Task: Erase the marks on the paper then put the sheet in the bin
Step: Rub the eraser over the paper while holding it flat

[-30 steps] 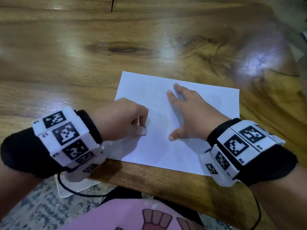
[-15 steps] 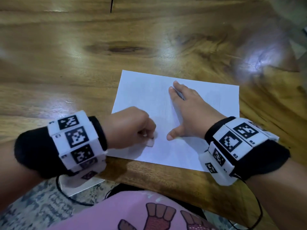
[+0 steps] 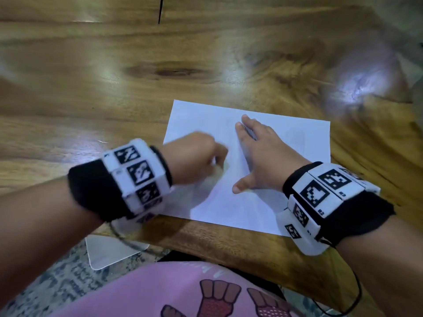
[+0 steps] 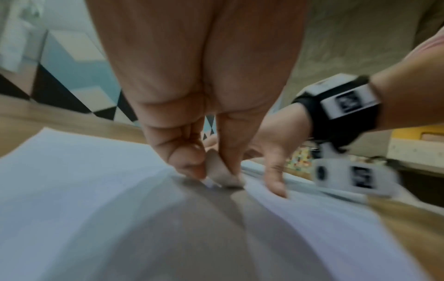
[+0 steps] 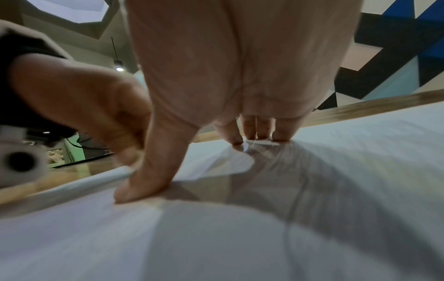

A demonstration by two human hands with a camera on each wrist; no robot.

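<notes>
The sheet [image 3: 270,177] is lying flat on the wooden desk [image 3: 114,99], near its front edge and just in from the person's lap. It is a single thin leaf: judged light, limp and easily creased or dragged, so it is needing restraint while rubbed.

The right hand [image 3: 263,154] is providing that restraint. Its grip is apart: fingers are lying straight and together on the paper, the thumb [image 5: 141,182] is splayed out and pressing down nearer the body. Nothing is clamped in it.

The left hand [image 3: 194,159] is working just beside the right thumb, on the left half of the sheet. Its grip is closed on a small pale eraser [image 4: 221,175], pinched between thumb and curled fingers, with the eraser's lower face touching the paper. The hand is blurred in the head view, which suggests rubbing in progress.

Faint grey lines [image 5: 300,180] are showing under the right palm; whether these are remaining marks or shadow cannot be told.

For the later lift, the free far edge or the right corner is looking the soundest place to take hold; the surface itself is offering no purchase. No bin is showing in any view.
</notes>
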